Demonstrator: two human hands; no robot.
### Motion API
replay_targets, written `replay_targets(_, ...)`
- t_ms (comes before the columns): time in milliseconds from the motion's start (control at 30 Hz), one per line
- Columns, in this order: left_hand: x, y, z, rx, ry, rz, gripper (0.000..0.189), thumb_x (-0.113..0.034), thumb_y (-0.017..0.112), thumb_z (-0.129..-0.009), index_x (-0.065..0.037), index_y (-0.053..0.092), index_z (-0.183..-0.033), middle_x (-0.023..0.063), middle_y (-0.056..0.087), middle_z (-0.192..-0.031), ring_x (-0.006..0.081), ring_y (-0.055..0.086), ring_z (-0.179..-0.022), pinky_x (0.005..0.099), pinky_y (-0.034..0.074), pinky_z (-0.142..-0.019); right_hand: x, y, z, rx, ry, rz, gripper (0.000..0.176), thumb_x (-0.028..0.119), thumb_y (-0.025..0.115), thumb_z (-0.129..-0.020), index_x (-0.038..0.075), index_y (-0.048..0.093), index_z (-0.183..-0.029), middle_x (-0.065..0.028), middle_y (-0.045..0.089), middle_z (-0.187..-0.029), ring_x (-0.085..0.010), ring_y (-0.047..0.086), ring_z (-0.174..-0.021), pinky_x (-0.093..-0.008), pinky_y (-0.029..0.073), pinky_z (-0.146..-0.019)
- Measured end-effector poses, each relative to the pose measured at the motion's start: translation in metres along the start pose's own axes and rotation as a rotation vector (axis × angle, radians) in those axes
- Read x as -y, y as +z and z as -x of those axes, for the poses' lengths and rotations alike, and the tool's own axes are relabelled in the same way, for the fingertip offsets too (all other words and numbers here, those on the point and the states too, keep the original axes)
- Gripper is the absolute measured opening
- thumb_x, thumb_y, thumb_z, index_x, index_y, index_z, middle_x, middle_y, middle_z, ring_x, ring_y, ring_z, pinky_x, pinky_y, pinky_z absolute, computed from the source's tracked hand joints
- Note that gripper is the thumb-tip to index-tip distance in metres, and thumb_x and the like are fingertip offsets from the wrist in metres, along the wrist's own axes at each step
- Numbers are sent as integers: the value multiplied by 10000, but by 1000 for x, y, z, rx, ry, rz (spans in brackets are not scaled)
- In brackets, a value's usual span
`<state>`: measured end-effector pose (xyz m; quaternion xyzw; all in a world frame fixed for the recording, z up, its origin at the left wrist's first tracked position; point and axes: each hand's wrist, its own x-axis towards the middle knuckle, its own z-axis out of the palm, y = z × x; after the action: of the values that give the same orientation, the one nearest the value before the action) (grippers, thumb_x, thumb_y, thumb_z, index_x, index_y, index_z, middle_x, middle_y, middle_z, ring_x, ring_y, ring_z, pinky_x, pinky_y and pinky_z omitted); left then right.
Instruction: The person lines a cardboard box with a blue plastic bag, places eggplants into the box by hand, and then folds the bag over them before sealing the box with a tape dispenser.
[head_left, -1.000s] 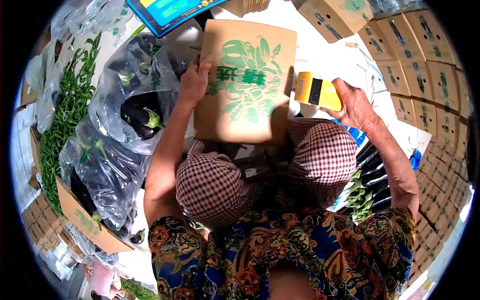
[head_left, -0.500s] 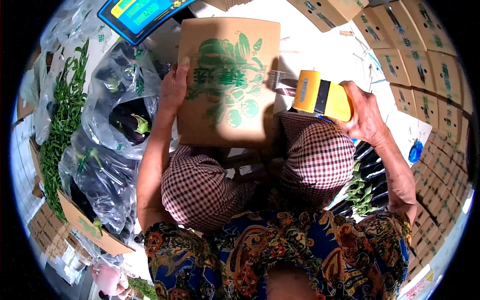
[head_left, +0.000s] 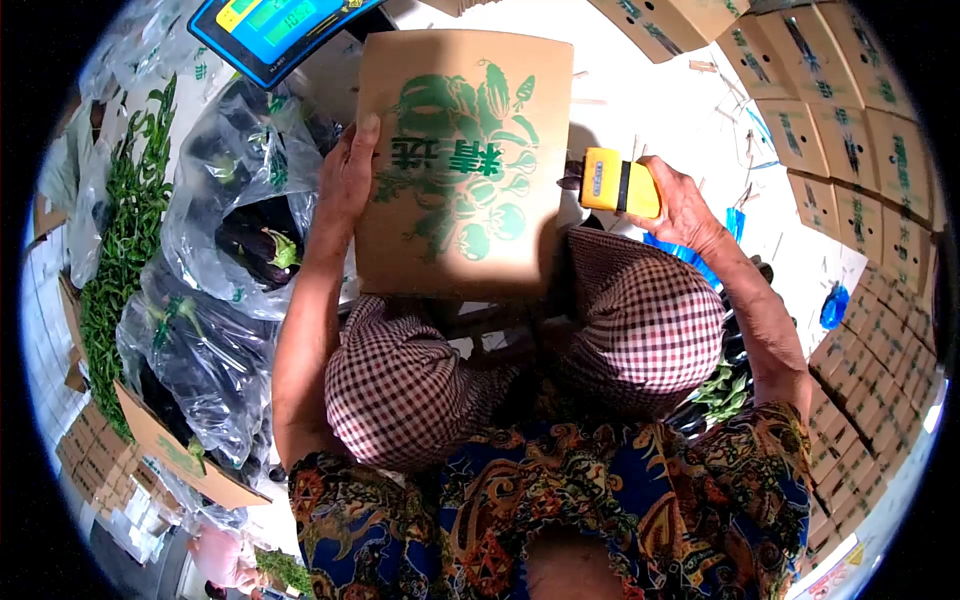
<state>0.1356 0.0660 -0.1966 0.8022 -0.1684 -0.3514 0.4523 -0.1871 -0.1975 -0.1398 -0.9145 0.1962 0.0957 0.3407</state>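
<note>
A cardboard box (head_left: 465, 165) with green vegetable printing stands in front of my checkered knees. Gripping its left edge is my left hand (head_left: 348, 175), thumb on the printed face. My right hand (head_left: 680, 205) is closed around a yellow device (head_left: 620, 184) with a black band, just right of the box. Between the device and the box's right edge shows a small dark object, too small to make out. Blue plastic (head_left: 700, 258) lies below my right hand.
Plastic bags with eggplants (head_left: 262, 243) and a pile of green peppers (head_left: 125, 270) lie left. A blue-framed display (head_left: 275, 30) is at the upper left. Stacked cartons (head_left: 850, 140) line the right. Another person (head_left: 222, 556) is at the lower left.
My right hand has moved left and slightly up with the yellow device, now nearly level. The box's printed face has turned slightly and looks wider. The display's digits differ. More blue plastic shows.
</note>
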Motion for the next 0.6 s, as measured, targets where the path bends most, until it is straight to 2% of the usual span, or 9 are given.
replay_targets(67, 2, 1, 7, 13, -32, 166, 686, -575, 480, -922, -11, 525, -1311, 133, 604, -1215, 235, 580, -1071, 327, 439, -928, -7, 18, -7, -19, 29, -108, 407, 279, 669, -834, 58, 443, -1092, -200, 622, -902, -382, 647, -873, -443, 524, -742)
replay_targets(167, 6, 2, 17, 207, -173, 635, 626, -506, 502, -935, -35, 486, -1347, 108, 561, -1276, 207, 572, -1096, 320, 471, -918, -11, 45, -23, 12, 131, -255, 318, 209, 611, -870, 44, 431, -1074, -233, 597, -936, -422, 616, -900, -450, 504, -752)
replay_targets(267, -6, 3, 18, 363, -226, 857, 591, -466, 494, -946, -44, 461, -1358, 108, 567, -1259, 190, 589, -1075, 328, 504, -894, -26, 63, -27, -80, 20, -249, 334, 195, 625, -863, 28, 433, -1080, -239, 597, -925, -428, 612, -904, -439, 505, -751)
replay_targets(333, -10, 6, 19, 366, -235, 883, 579, -461, 491, -948, -49, 458, -1354, 104, 595, -1207, 191, 606, -1036, 332, 509, -884, -11, 54, -20, -109, 21, -207, 352, 202, 637, -859, 23, 437, -1086, -229, 606, -927, -422, 617, -903, -433, 506, -748)
replay_targets(433, -12, 21, 17, 384, -237, 844, 564, -472, 490, -943, -57, 484, -1324, 99, 625, -1144, 194, 625, -988, 339, 517, -866, -3, 23, 2, -47, 140, -132, 383, 222, 649, -854, 26, 446, -1113, -224, 622, -938, -406, 637, -890, -427, 520, -736)
replay_targets(533, 10, 46, 7, 419, -290, 901, 550, -482, 500, -933, -59, 519, -1284, 99, 640, -1110, 198, 631, -975, 344, 527, -847, 16, -21, 23, -84, 123, -55, 446, 322, 660, -848, 24, 458, -1111, -222, 643, -895, -395, 664, -830, -426, 545, -723)
replay_targets(600, 13, 65, 2, 430, -394, 979, 533, -482, 507, -928, -62, 547, -1254, 93, 649, -1102, 202, 633, -976, 347, 531, -848, 45, -49, 25, -95, 26, 135, 451, 292, 679, -816, 17, 449, -1089, -202, 649, -854, -378, 672, -805, -439, 551, -698)
